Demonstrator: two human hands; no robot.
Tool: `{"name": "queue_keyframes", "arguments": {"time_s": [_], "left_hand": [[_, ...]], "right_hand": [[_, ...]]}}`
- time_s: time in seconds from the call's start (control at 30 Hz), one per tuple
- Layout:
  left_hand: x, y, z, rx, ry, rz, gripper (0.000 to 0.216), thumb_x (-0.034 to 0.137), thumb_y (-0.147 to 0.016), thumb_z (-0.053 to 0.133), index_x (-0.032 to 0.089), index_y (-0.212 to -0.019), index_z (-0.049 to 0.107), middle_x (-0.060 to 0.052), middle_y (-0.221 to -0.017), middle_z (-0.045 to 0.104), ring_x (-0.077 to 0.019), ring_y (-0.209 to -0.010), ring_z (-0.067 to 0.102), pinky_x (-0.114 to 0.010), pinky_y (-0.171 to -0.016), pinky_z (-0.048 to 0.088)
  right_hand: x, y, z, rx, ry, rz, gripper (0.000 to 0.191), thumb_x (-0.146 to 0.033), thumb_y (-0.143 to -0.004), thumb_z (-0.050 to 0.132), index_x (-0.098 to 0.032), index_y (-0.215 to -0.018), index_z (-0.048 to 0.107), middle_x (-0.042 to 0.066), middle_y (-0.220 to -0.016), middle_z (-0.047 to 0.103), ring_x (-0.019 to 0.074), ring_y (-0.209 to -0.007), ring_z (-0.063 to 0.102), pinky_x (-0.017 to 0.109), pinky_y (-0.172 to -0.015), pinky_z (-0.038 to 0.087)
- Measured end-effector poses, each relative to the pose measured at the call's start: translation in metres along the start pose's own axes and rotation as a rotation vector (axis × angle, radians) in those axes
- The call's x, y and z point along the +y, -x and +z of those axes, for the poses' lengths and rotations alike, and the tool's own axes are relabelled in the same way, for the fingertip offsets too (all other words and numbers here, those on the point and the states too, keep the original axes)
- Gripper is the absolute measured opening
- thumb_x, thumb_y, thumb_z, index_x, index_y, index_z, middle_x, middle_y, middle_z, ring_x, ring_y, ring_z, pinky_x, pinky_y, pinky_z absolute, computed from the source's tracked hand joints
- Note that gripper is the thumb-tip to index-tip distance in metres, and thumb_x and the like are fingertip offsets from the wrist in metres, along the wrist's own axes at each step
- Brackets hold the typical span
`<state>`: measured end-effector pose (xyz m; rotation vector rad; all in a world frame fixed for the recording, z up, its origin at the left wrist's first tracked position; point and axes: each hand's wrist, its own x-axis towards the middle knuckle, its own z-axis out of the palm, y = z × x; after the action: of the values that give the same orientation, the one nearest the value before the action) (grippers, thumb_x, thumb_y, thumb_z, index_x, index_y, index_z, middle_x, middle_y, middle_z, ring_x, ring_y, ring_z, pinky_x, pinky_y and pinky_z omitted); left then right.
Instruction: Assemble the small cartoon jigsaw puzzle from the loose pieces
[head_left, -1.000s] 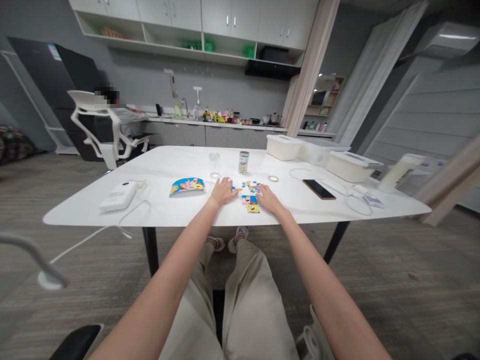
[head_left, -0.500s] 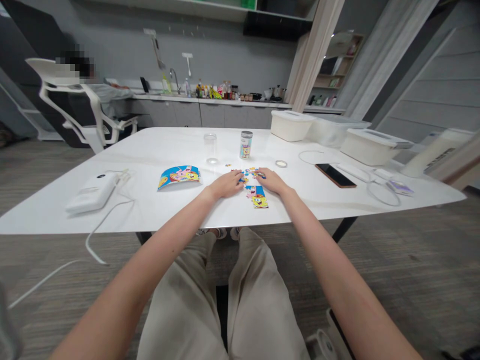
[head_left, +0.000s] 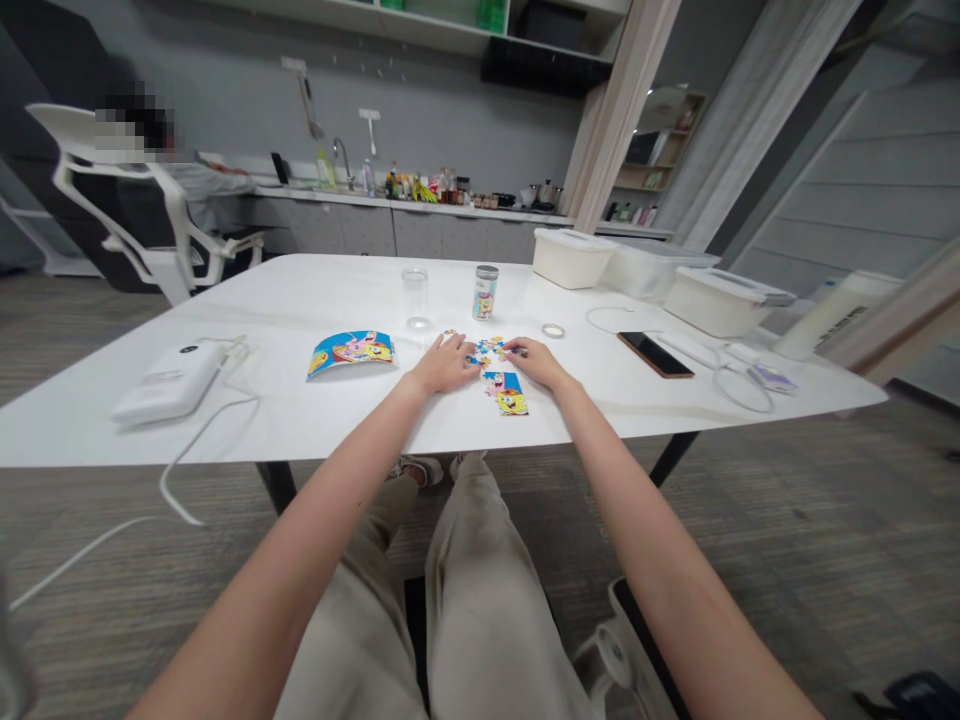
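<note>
My left hand (head_left: 442, 364) lies flat on the white table (head_left: 315, 420), fingers spread beside loose cartoon jigsaw pieces (head_left: 486, 351). My right hand (head_left: 536, 362) rests on the other side of them, its fingertips pinched on a small piece. A joined part of the puzzle (head_left: 508, 392) lies between my hands, nearer the table's front edge. A colourful picture card (head_left: 349, 352) lies to the left.
An empty glass jar (head_left: 415, 297), a printed tin (head_left: 485, 292) and a small lid (head_left: 553, 330) stand behind the pieces. A phone (head_left: 649, 354), cables and white bins (head_left: 572, 257) lie right; a white device (head_left: 166, 382) with cord left. A person sits at the far counter.
The view has dropped and shifted a little. My left hand has spread flat by the pieces and my right hand has reached further into them.
</note>
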<state>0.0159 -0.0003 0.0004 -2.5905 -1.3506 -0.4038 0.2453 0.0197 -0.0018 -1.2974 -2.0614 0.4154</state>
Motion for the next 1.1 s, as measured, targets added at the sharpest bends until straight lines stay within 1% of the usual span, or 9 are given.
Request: {"name": "queue_keyframes", "arguments": {"time_s": [0.07,0.13,0.2,0.27,0.37,0.43,0.7,0.9,1.1], "left_hand": [[-0.003,-0.001,0.001,0.02,0.003,-0.064,0.049,0.048,-0.093,0.044,0.019,-0.132,0.05,-0.016,-0.142,0.049,-0.0306,-0.138,0.037,-0.051,-0.113,0.027],[-0.007,-0.003,0.001,0.027,-0.008,-0.108,0.044,0.049,-0.094,0.044,0.025,-0.13,0.053,-0.012,-0.142,0.05,-0.0318,-0.138,0.035,-0.055,-0.112,0.026],[-0.013,-0.006,0.003,-0.023,-0.025,-0.083,0.037,0.045,-0.094,0.045,0.029,-0.126,0.055,-0.01,-0.142,0.051,-0.0325,-0.138,0.035,-0.056,-0.111,0.027],[-0.016,-0.009,0.004,-0.089,-0.026,-0.029,0.035,0.043,-0.095,0.045,0.029,-0.124,0.057,-0.01,-0.139,0.053,-0.0318,-0.137,0.037,-0.055,-0.109,0.03],[-0.017,-0.012,0.004,-0.081,0.012,-0.033,0.039,0.046,-0.096,0.041,0.023,-0.123,0.057,-0.013,-0.137,0.054,-0.0291,-0.132,0.043,-0.05,-0.108,0.033],[-0.015,-0.012,0.003,-0.047,0.032,-0.039,0.042,0.046,-0.096,0.04,0.019,-0.122,0.057,-0.016,-0.137,0.054,-0.0282,-0.129,0.047,-0.048,-0.109,0.033],[-0.011,-0.006,-0.005,-0.04,0.083,0.011,0.038,0.042,-0.096,0.038,0.018,-0.118,0.057,-0.011,-0.128,0.062,-0.0245,-0.119,0.056,-0.048,-0.113,0.026],[-0.01,-0.002,-0.008,0.006,0.071,0.037,0.037,0.041,-0.096,0.036,0.017,-0.11,0.06,-0.009,-0.115,0.066,-0.0233,-0.109,0.061,-0.046,-0.112,0.027],[-0.006,0.002,-0.011,0.02,0.051,0.018,0.036,0.038,-0.095,0.038,0.016,-0.116,0.059,-0.011,-0.121,0.064,-0.0244,-0.116,0.058,-0.042,-0.109,0.032]], "right_hand": [[0.0,-0.001,0.001,-0.002,0.009,-0.014,0.021,-0.018,-0.085,0.059,-0.017,-0.103,0.069,0.009,-0.111,0.07,0.0213,-0.105,0.063,0.038,-0.098,0.047],[0.0,-0.002,0.003,0.02,0.028,-0.034,0.027,-0.016,-0.086,0.055,-0.016,-0.11,0.067,0.011,-0.122,0.066,0.0218,-0.116,0.059,0.039,-0.105,0.043],[0.001,-0.004,0.006,0.033,0.049,-0.031,0.034,-0.015,-0.088,0.051,-0.017,-0.119,0.064,0.011,-0.135,0.059,0.0218,-0.127,0.052,0.041,-0.112,0.036],[0.002,-0.005,0.007,-0.015,0.07,-0.012,0.037,-0.018,-0.091,0.048,-0.019,-0.125,0.062,0.009,-0.14,0.055,0.0219,-0.132,0.049,0.043,-0.115,0.033],[0.002,-0.006,0.008,-0.113,0.092,-0.016,0.037,-0.023,-0.094,0.044,-0.02,-0.127,0.061,0.008,-0.138,0.058,0.0219,-0.13,0.051,0.042,-0.113,0.035],[0.0,-0.005,0.007,-0.133,0.097,-0.032,0.036,-0.024,-0.094,0.044,-0.021,-0.126,0.062,0.006,-0.137,0.059,0.0212,-0.128,0.053,0.04,-0.112,0.037],[-0.007,0.0,0.004,-0.122,0.055,-0.016,0.036,-0.029,-0.094,0.048,-0.022,-0.127,0.06,0.006,-0.131,0.064,0.0207,-0.119,0.059,0.039,-0.105,0.043],[-0.006,-0.001,0.005,-0.113,0.038,-0.048,0.03,-0.026,-0.09,0.055,-0.02,-0.117,0.067,0.007,-0.126,0.066,0.0221,-0.115,0.061,0.039,-0.103,0.044],[-0.011,-0.006,0.006,-0.095,-0.01,-0.089,0.022,-0.021,-0.084,0.061,-0.02,-0.104,0.071,0.007,-0.111,0.071,0.0213,-0.102,0.064,0.038,-0.097,0.047]]}}
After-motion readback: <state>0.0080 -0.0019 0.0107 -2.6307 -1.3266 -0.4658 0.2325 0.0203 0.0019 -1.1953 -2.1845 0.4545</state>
